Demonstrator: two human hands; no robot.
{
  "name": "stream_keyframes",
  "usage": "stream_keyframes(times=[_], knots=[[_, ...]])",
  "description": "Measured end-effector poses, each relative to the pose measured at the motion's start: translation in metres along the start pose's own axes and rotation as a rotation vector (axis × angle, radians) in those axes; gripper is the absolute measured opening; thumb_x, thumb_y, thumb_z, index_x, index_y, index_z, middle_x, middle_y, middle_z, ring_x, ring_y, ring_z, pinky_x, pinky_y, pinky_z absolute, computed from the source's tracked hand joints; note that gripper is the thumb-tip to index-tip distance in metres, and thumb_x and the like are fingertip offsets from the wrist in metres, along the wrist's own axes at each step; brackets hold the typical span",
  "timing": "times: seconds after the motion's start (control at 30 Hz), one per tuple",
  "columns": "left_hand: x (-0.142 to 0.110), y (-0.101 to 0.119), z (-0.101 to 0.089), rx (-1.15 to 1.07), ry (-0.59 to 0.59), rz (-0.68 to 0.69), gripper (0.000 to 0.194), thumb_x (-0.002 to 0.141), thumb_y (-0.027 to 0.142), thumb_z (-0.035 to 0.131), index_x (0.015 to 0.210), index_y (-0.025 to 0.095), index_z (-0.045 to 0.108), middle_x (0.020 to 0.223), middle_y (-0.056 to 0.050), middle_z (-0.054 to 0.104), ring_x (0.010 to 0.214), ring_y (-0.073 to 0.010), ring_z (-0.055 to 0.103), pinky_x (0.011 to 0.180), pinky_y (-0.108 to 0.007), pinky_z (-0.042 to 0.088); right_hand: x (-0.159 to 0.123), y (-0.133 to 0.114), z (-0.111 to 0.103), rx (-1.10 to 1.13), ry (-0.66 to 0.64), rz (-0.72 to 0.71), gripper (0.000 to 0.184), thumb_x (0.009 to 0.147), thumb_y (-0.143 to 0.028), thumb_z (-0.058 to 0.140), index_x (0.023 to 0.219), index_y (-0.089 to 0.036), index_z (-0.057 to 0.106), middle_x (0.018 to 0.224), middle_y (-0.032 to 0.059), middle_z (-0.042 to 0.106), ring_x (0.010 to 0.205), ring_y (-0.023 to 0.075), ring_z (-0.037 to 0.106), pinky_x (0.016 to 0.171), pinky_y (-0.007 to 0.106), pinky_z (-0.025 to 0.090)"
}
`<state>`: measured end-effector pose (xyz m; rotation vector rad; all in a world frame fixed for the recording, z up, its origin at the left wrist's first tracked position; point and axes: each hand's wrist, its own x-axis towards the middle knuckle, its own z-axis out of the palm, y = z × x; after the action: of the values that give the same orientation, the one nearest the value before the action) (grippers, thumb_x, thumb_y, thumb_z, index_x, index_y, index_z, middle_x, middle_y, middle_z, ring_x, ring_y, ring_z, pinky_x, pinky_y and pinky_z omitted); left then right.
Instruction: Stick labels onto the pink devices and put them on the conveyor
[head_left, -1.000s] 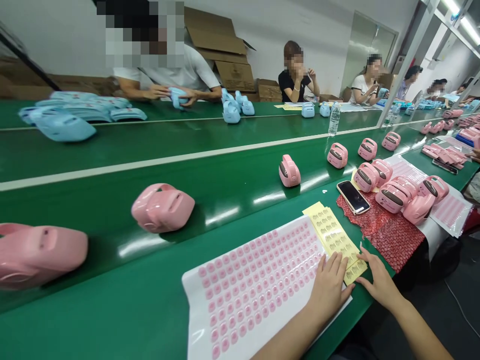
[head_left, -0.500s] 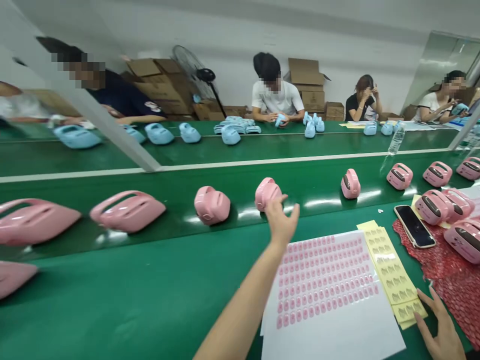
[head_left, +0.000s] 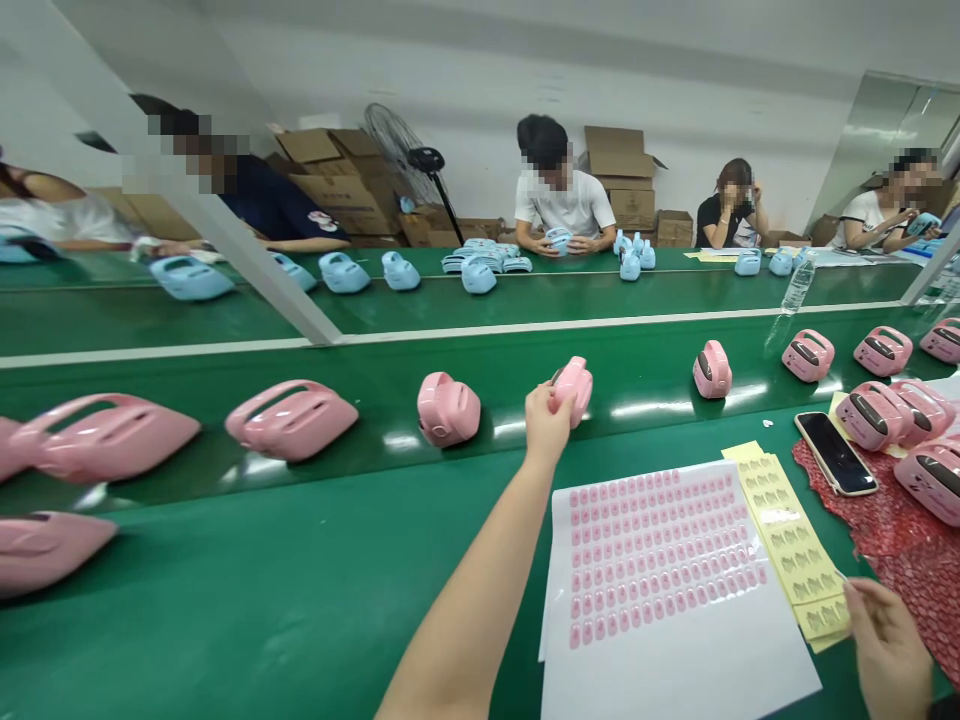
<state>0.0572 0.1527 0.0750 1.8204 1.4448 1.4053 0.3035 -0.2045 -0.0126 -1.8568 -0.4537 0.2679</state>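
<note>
My left hand (head_left: 547, 425) reaches out over the green belt (head_left: 375, 400) and is closed around a pink plastic device (head_left: 574, 388). My right hand (head_left: 885, 640) is at the lower right, fingers pinched at the near end of a yellow sticker sheet (head_left: 787, 545). Between my arms lies a white sheet of pink stickers (head_left: 660, 570).
More pink devices (head_left: 448, 408) ride the belt to the left and right. A phone (head_left: 835, 452) lies on red patterned wrap (head_left: 892, 520) with a cluster of pink devices (head_left: 874, 415). Across the far belt sit several people with blue devices (head_left: 480, 275), a water bottle (head_left: 799, 283) and cardboard boxes.
The view swung left from the sticker sheets to the belt. My left hand left the pink sticker sheet, reached out and closed on a pink device. My right hand stayed by the yellow sheet.
</note>
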Motion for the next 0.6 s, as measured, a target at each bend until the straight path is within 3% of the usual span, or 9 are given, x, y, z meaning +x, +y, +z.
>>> stream_keyframes(times=[0.07,0.17,0.23,0.33,0.43,0.5,0.53,0.6], knots=[[-0.030,0.024,-0.004,-0.032,-0.014,0.107,0.004,0.076,0.020,0.060,0.075,0.018,0.056,0.112,-0.010,0.054,0.120,-0.0276,0.042,0.097,-0.043,0.036,-0.009,-0.040,0.034,0.210,-0.137,-0.066,0.060,0.066,-0.051,0.064,0.114,-0.019,0.047,0.083,0.0070,0.067,0.082,0.0246,0.063,0.074,0.038,0.050],[-0.088,0.054,-0.005,-0.070,-0.044,0.287,0.004,0.076,0.021,0.059,0.077,0.021,0.055,0.118,-0.008,0.051,0.125,-0.0271,0.037,0.100,-0.044,0.033,-0.019,-0.098,0.084,0.501,-0.352,-0.161,0.071,0.073,-0.045,0.060,0.132,-0.026,0.027,0.123,0.0110,0.053,0.117,0.0247,0.047,0.094,0.044,0.040],[-0.128,0.066,-0.004,-0.044,0.010,0.574,0.006,0.080,0.015,0.054,0.082,0.021,0.056,0.120,-0.009,0.050,0.127,-0.0289,0.035,0.102,-0.053,0.025,-0.022,-0.124,0.110,0.644,-0.495,-0.122,0.076,0.073,-0.039,0.062,0.135,-0.030,0.020,0.136,0.0083,0.041,0.127,0.0229,0.036,0.099,0.044,0.035],[-0.173,0.065,-0.004,0.047,0.002,0.838,0.020,0.080,0.004,0.049,0.088,0.021,0.056,0.121,-0.011,0.051,0.130,-0.0285,0.030,0.103,-0.058,0.017,-0.025,-0.139,0.135,0.778,-0.583,0.012,0.076,0.070,-0.029,0.064,0.133,-0.031,0.022,0.137,0.0070,0.040,0.127,0.0215,0.036,0.101,0.042,0.034],[-0.191,0.051,-0.014,0.056,-0.080,0.949,0.025,0.078,0.004,0.054,0.094,0.023,0.059,0.120,-0.009,0.054,0.129,-0.0250,0.033,0.105,-0.053,0.019,-0.032,-0.136,0.143,0.860,-0.529,0.103,0.069,0.066,-0.018,0.063,0.126,-0.028,0.031,0.126,0.0069,0.052,0.118,0.0197,0.047,0.100,0.040,0.035],[-0.192,0.042,-0.024,-0.068,-0.127,0.909,0.034,0.074,0.016,0.065,0.106,0.026,0.058,0.126,-0.007,0.052,0.127,-0.0227,0.035,0.107,-0.043,0.022,-0.035,-0.133,0.141,0.908,-0.537,0.167,0.070,0.059,-0.010,0.063,0.121,-0.027,0.034,0.117,0.0061,0.058,0.109,0.0190,0.054,0.095,0.038,0.041],[-0.191,0.038,-0.029,-0.200,-0.086,0.782,0.043,0.072,0.024,0.068,0.112,0.029,0.055,0.127,-0.005,0.051,0.126,-0.0226,0.037,0.106,-0.041,0.023,-0.036,-0.133,0.138,0.927,-0.566,0.205,0.072,0.055,-0.007,0.062,0.119,-0.027,0.035,0.113,0.0057,0.061,0.104,0.0188,0.057,0.090,0.036,0.044],[-0.189,0.031,-0.037,-0.545,-0.044,0.249,0.050,0.073,0.035,0.066,0.120,0.031,0.050,0.126,-0.005,0.054,0.123,-0.0248,0.041,0.105,-0.043,0.026,-0.038,-0.135,0.132,0.948,-0.655,0.282,0.076,0.049,-0.004,0.061,0.117,-0.026,0.036,0.108,0.0055,0.064,0.096,0.0188,0.060,0.078,0.032,0.050]])
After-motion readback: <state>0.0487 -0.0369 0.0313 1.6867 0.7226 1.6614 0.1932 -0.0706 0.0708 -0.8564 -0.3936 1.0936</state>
